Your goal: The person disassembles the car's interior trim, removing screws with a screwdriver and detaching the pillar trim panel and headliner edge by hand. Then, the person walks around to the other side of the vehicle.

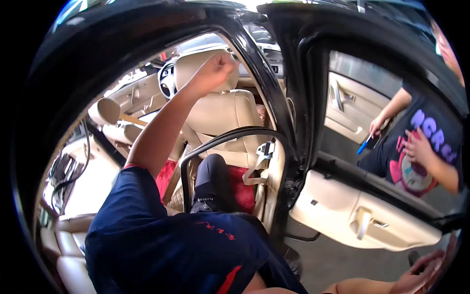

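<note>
My left arm reaches up and forward inside the car, in front of the beige headrest. My left hand (pixel 218 69) is curled closed beside the door pillar (pixel 254 59); whatever its fingers hold, if anything, is hidden. Below it a loose black rubber door seal (pixel 230 132) hangs in a bent loop across the rear door opening, in front of the beige front seat (pixel 223 115). At the lower right my right hand (pixel 423 274) is stretched out with fingers extended, close to the outer end of the open rear door (pixel 367 215).
Seen through the door's window opening, a co-worker in a dark printed shirt (pixel 416 142) holds a blue-tipped tool (pixel 363 146). A seat belt (pixel 252 176) hangs by the pillar. A red cushion (pixel 241 188) lies near my leg. The steering wheel (pixel 167 79) is farther forward.
</note>
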Action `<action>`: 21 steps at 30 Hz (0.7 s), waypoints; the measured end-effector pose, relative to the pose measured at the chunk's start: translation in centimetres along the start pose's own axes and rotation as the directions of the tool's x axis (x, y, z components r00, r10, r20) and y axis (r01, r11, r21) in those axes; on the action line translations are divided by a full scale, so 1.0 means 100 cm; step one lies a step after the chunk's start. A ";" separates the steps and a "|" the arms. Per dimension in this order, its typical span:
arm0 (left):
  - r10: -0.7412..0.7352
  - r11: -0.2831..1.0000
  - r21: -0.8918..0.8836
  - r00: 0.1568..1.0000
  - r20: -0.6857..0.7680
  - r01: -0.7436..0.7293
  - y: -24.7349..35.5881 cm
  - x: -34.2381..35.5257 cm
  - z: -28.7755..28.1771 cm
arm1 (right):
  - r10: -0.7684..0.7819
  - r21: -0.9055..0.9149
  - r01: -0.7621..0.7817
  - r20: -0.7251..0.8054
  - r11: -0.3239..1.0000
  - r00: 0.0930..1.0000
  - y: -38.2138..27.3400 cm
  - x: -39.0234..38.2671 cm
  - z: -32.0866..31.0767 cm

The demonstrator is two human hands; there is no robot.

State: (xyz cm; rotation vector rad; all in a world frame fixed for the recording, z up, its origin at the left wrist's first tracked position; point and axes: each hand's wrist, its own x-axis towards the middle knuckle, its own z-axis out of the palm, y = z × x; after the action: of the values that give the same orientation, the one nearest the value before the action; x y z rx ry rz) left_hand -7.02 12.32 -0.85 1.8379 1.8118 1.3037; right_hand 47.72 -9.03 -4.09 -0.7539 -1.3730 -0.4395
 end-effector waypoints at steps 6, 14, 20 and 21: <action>0.259 0.828 -0.507 0.965 -0.030 -0.238 -0.014 0.041 0.001 | 0.413 0.080 -0.492 0.439 0.867 0.798 -0.066 -0.111 0.078; 0.434 0.721 -0.642 0.892 0.126 -0.260 -0.035 0.074 -0.001 | 0.125 0.407 -0.466 0.633 0.786 0.764 -0.080 -0.136 0.255; 0.473 0.703 -0.667 0.863 0.177 -0.248 -0.026 0.084 0.006 | 0.100 0.328 -0.340 0.574 0.881 0.812 -0.089 -0.113 0.349; 0.470 0.703 -0.667 0.865 0.176 -0.246 -0.028 0.083 0.003 | 0.113 0.321 -0.340 0.559 0.884 0.821 -0.091 -0.111 0.361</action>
State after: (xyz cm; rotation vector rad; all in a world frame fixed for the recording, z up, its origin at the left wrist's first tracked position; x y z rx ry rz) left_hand -10.14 20.46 0.33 1.8994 0.7048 1.3787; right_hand 13.92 8.46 -12.15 -0.7025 -1.7833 0.2828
